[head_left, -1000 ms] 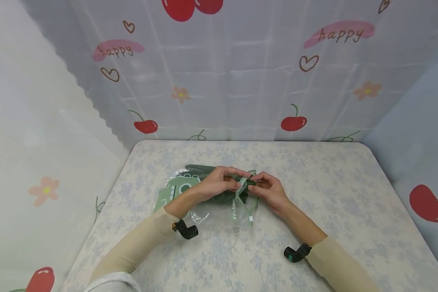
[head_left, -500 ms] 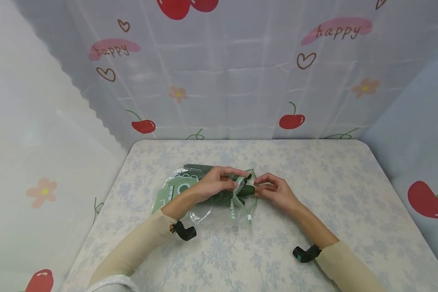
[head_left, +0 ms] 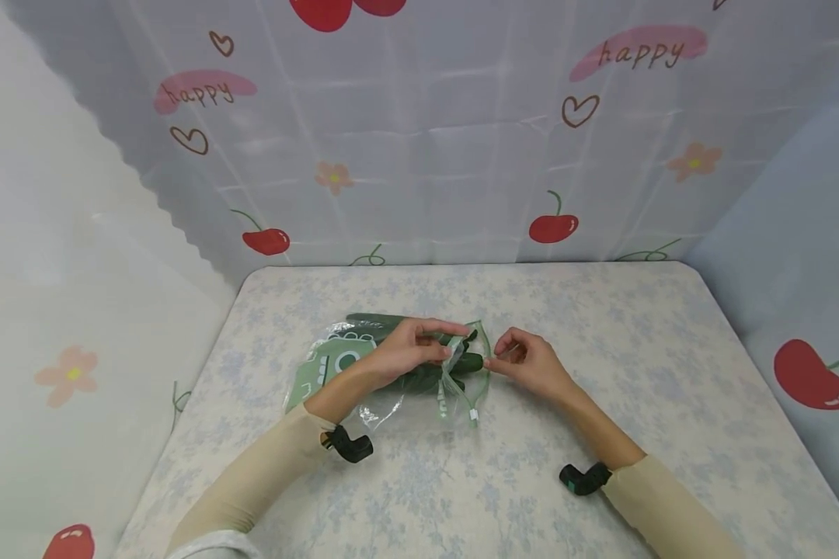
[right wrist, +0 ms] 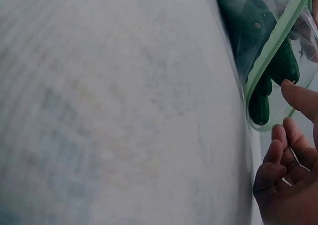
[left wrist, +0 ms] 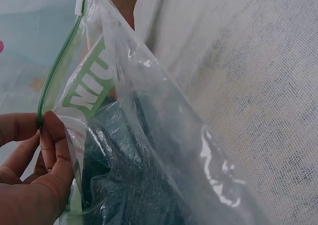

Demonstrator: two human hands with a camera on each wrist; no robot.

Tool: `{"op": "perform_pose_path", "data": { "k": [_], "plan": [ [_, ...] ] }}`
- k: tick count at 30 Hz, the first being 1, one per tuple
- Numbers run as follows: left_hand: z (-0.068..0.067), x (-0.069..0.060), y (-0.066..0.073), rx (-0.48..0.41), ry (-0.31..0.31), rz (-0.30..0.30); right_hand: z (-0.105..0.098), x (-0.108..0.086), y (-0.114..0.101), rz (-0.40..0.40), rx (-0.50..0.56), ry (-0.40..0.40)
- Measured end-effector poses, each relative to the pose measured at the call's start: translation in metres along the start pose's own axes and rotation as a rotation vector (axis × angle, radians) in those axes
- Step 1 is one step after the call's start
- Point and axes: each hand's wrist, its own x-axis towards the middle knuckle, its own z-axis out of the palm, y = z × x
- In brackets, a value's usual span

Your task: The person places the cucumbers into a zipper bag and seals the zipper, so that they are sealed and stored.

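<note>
A clear zip bag (head_left: 324, 366) with green print lies on the table, its mouth spread to the right. Several dark green cucumbers fill it, and one cucumber (head_left: 471, 362) has its end at the mouth. My left hand (head_left: 407, 354) lies over the bag and pinches the rim of its mouth, as the left wrist view shows. To the right is my right hand (head_left: 533, 365), its thumb (right wrist: 298, 98) touching the tip of that cucumber. The other fingers of this hand are loosely bent outside the bag and hold nothing. Plastic and my left hand partly hide the cucumbers.
A white slider (head_left: 473, 415) sits at the near end of the bag's green zip. The flower-patterned cloth (head_left: 461, 497) covers the table. A printed curtain (head_left: 419, 155) hangs behind the table, with more at both sides.
My right hand has drawn back to the right from the bag's mouth, and its fingers have loosened, leaving the thumb on the cucumber tip. My left hand keeps its hold on the rim.
</note>
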Motion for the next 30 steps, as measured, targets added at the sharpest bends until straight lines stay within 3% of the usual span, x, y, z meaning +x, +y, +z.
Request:
{"op": "perform_pose_path", "data": {
  "k": [18,25,30],
  "plan": [
    [0.002,-0.002,0.006,-0.041,0.009,-0.008,0.029,0.014,-0.022,0.075,-0.171,0.076],
    [0.007,-0.006,0.004,-0.015,-0.004,0.016,0.000,-0.006,-0.010,0.056,-0.067,0.049],
    [0.018,-0.010,0.002,0.163,-0.005,0.106,-0.026,-0.031,0.001,0.042,-0.062,0.012]
  ]
}}
